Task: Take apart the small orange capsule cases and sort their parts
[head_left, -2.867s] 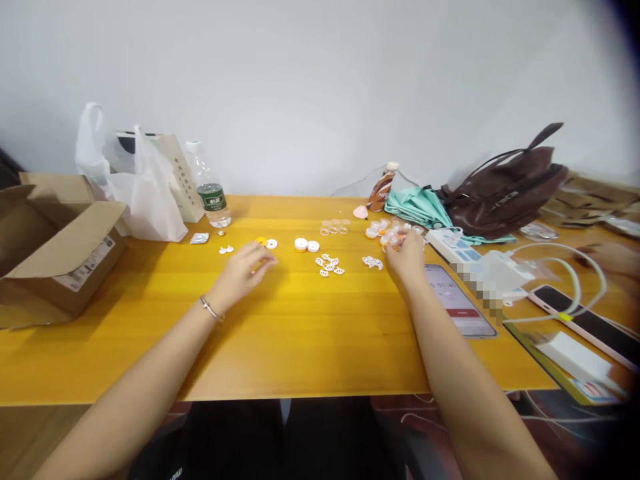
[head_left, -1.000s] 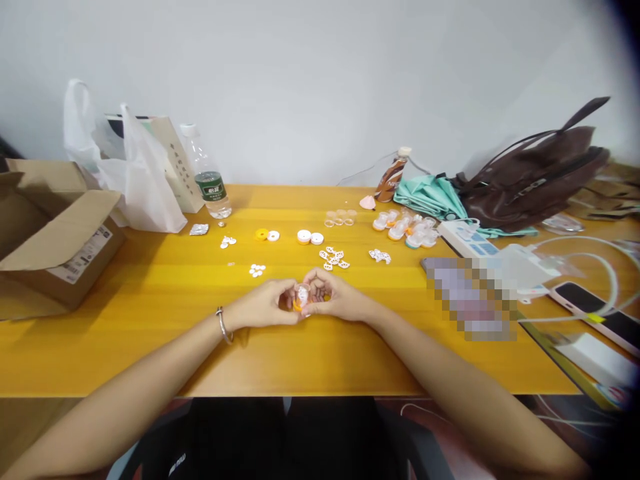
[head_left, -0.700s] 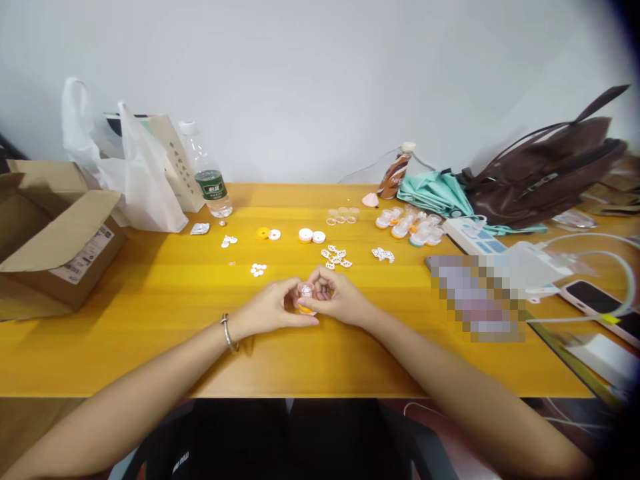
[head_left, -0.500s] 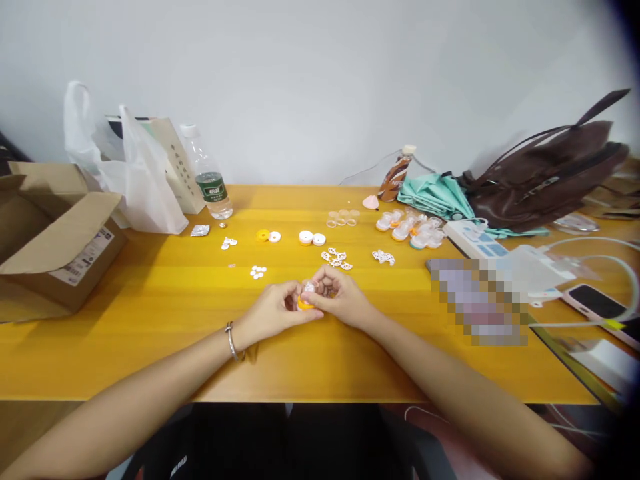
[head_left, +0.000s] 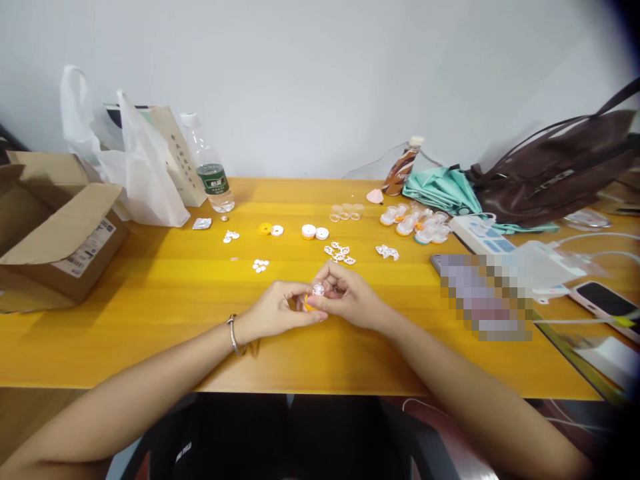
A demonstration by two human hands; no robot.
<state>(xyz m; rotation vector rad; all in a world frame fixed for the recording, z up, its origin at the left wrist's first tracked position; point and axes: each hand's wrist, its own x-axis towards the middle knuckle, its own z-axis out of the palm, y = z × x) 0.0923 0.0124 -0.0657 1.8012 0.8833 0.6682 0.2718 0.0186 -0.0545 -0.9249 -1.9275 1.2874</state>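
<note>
Over the middle of the table, my left hand (head_left: 275, 308) is closed around a small round orange piece (head_left: 309, 304). My right hand (head_left: 350, 297) meets it from the other side, thumb on the orange piece and fingers around a small whitish, clear-looking part (head_left: 319, 289) on top. Fingers cover much of both, so I cannot tell how they join. Beyond the hands lie white leaf-shaped cutouts (head_left: 340, 251), small white discs (head_left: 260, 266) and two white round caps (head_left: 315, 232). Several clear-domed pieces with orange or teal bases (head_left: 416, 223) stand to the right.
Cardboard box (head_left: 55, 240), white plastic bag (head_left: 150, 173) and water bottle (head_left: 214, 175) stand left. A brown bottle (head_left: 401, 167), green cloth (head_left: 443, 190), brown bag (head_left: 555, 173), power strip (head_left: 483, 233) and pixelated flat object (head_left: 480, 297) occupy the right. Clear rings (head_left: 347, 212) lie behind.
The view has shifted slightly. Both hands keep hold of the orange piece, which is now more tilted, and the whitish part on top shows more clearly.
</note>
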